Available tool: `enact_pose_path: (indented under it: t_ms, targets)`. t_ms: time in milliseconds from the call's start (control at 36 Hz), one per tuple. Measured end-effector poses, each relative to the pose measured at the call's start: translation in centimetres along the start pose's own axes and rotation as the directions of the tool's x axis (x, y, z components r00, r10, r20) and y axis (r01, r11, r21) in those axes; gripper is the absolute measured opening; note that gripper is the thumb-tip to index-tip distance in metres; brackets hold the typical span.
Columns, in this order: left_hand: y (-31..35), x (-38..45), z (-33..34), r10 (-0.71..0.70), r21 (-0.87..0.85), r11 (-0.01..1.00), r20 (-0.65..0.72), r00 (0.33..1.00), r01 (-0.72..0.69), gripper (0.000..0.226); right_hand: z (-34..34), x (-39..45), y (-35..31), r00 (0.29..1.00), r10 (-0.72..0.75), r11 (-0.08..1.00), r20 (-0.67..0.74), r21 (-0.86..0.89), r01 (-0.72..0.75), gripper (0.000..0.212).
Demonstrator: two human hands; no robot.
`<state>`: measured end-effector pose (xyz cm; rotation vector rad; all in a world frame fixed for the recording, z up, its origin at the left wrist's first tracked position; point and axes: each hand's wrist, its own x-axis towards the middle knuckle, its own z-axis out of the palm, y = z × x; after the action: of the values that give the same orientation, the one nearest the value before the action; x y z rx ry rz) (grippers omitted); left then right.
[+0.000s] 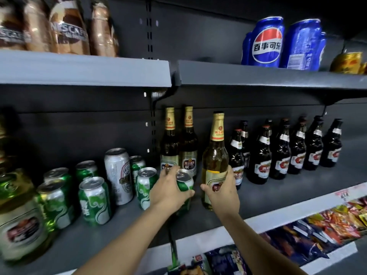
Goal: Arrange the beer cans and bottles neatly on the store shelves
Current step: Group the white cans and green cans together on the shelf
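Note:
My left hand (168,190) grips a green beer can (185,184) upright on the grey middle shelf (123,231). My right hand (222,192) holds a tall amber beer bottle with a gold neck label (215,155) by its lower body, just right of that can. Two more gold-neck bottles (178,143) stand behind the can. Several green cans (95,201) and a tall silver can (119,175) stand to the left. Several dark beer bottles (282,149) line the shelf to the right.
Blue Pepsi cans (266,42) and a gold can (346,63) sit on the upper right shelf; coffee bottles (67,26) on the upper left. Snack packets (317,227) fill the shelf below. A large bottle (17,215) stands blurred at far left.

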<state>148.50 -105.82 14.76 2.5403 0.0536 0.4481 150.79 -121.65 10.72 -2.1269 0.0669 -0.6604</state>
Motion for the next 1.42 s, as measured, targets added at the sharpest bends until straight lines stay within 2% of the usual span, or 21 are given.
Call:
enact_pose_path:
  t_ms: [56,83,111,139,194,278,333,389,417,500,583,667,750,833,889,1000,1167,1306,1417]
  targets:
    - [-0.7,-0.7,-0.3,-0.017,0.004,1.000,0.001,1.000,0.017,0.086,0.3,-1.4,-0.3,0.962,-0.138,0.989,-0.235,-0.077,0.123,0.074]
    - [-1.1,-0.9,-0.3,-0.029,-0.003,1.000,-0.004,1.000,0.029,0.086,0.6,-2.4,-0.8,0.923,-0.211,0.978,-0.322,-0.077,0.196,0.063]
    - [-1.5,-1.2,-0.4,-0.042,-0.016,0.999,-0.014,0.999,0.041,0.084,0.8,-3.3,-1.5,0.896,-0.273,0.961,-0.349,-0.056,0.270,0.055]
    - [-1.8,-1.4,-0.4,-0.053,-0.036,0.998,-0.025,0.998,0.052,0.082,1.2,-4.2,-2.1,0.885,-0.337,0.938,-0.322,-0.032,0.346,0.050]
    - [-2.4,-1.9,-0.4,-0.045,-0.065,0.997,-0.040,0.998,0.042,0.078,2.1,-5.2,-3.3,0.910,-0.395,0.914,-0.127,0.043,0.403,0.054]
    - [-3.3,-3.5,-0.6,0.053,-0.025,0.998,-0.055,0.997,-0.054,0.080,3.7,-5.4,-4.3,0.939,-0.270,0.955,0.214,0.179,0.234,0.078]
    - [-4.1,-4.8,-1.0,0.130,0.047,0.991,-0.145,0.981,-0.125,0.074,4.5,-5.3,-4.4,0.936,-0.163,0.966,0.312,0.242,0.087,0.094]
    - [-5.0,-5.7,-1.4,0.164,0.035,0.986,-0.270,0.949,-0.161,0.057,5.3,-5.3,-4.0,0.918,-0.124,0.977,0.376,0.209,0.046,0.105]
    - [-5.5,-5.9,-1.7,0.135,-0.012,0.989,-0.315,0.939,-0.147,0.051,5.6,-5.3,-3.8,0.908,-0.127,0.983,0.400,0.173,0.061,0.108]
    - [-6.4,-4.7,-2.3,0.002,-0.150,0.987,-0.374,0.927,-0.062,0.048,6.3,-5.4,-3.4,0.895,-0.131,0.988,0.426,0.130,0.083,0.116]
    - [-6.3,-2.7,-2.8,-0.051,-0.174,0.985,-0.344,0.938,-0.010,0.055,6.3,-5.3,-4.0,0.904,-0.125,0.991,0.409,0.095,0.094,0.111]
    - [-6.0,-0.9,-3.0,-0.013,-0.108,0.994,-0.204,0.979,-0.010,0.063,6.1,-5.2,-4.3,0.919,-0.132,0.991,0.371,0.027,0.131,0.102]
    - [-5.7,0.6,-3.0,-0.024,-0.006,1.000,-0.078,0.997,0.024,0.068,5.6,-5.8,-4.2,0.925,-0.178,0.981,0.336,-0.016,0.194,0.105]
    - [-6.1,1.7,-2.9,-0.079,0.020,0.997,-0.031,0.996,0.079,0.069,5.0,-6.1,-4.4,0.933,-0.234,0.966,0.273,-0.047,0.256,0.109]
    - [-6.4,1.8,-2.7,-0.085,0.050,0.995,-0.025,0.996,0.086,0.069,4.7,-5.7,-5.0,0.918,-0.280,0.948,0.282,-0.068,0.311,0.108]
    - [-6.5,1.3,-2.8,-0.133,0.105,0.984,-0.090,0.987,0.142,0.070,4.4,-4.2,-6.3,0.879,-0.290,0.921,0.379,-0.141,0.364,0.107]
    - [-6.2,-1.7,-3.6,-0.190,0.099,0.971,-0.223,0.956,0.216,0.059,3.3,-4.4,-6.8,0.859,-0.308,0.885,0.409,-0.209,0.417,0.095]
    - [-6.7,-6.1,-5.5,-0.200,0.114,0.960,-0.354,0.914,0.254,0.053,2.8,-6.4,-7.8,0.825,-0.374,0.859,0.423,-0.176,0.480,0.080]
    - [-7.2,-9.5,-8.4,-0.189,0.205,0.935,-0.406,0.894,0.291,0.057,3.0,-8.9,-9.7,0.795,-0.421,0.851,0.437,-0.114,0.513,0.075]
